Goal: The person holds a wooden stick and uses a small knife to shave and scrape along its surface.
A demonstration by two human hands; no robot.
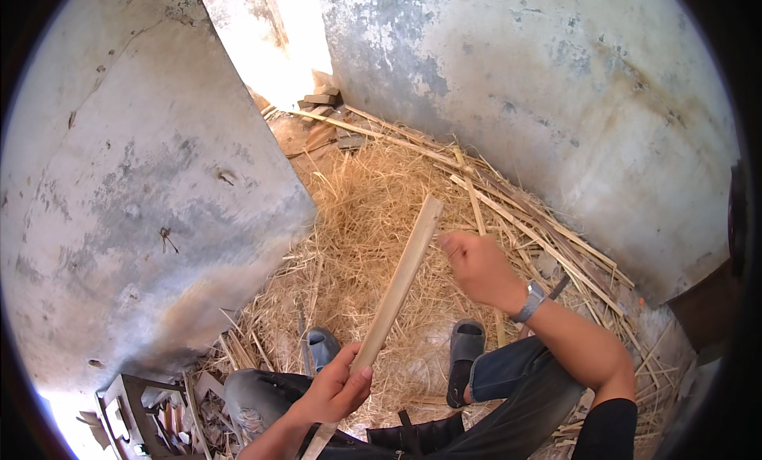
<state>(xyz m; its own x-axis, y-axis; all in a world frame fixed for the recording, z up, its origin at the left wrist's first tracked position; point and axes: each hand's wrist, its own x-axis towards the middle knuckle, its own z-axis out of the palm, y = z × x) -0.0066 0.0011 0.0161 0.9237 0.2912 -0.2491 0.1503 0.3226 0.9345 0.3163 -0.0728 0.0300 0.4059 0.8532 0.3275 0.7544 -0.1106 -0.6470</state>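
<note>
Pale strip [399,284] clamped in left fingers [355,386]; right fingers [463,252] curled together; shavings [361,186] cover floor [427,350] between stained walls [548,87].

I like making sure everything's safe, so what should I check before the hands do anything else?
1. Left hand gripping the flat wooden strip: ok, fingers and thumb close around it.
2. Right hand apart from the strip: cannot tell; it is right beside the upper part.
3. Right hand free of any tool: cannot tell; its curled fingers hide the inside.
4. Strip's top end in view: ok.
5. Strip's lower end in view: not ok, it runs off the picture's bottom edge.
6. Floor free of loose straw-like shavings: not ok, they're spread widely.
</note>
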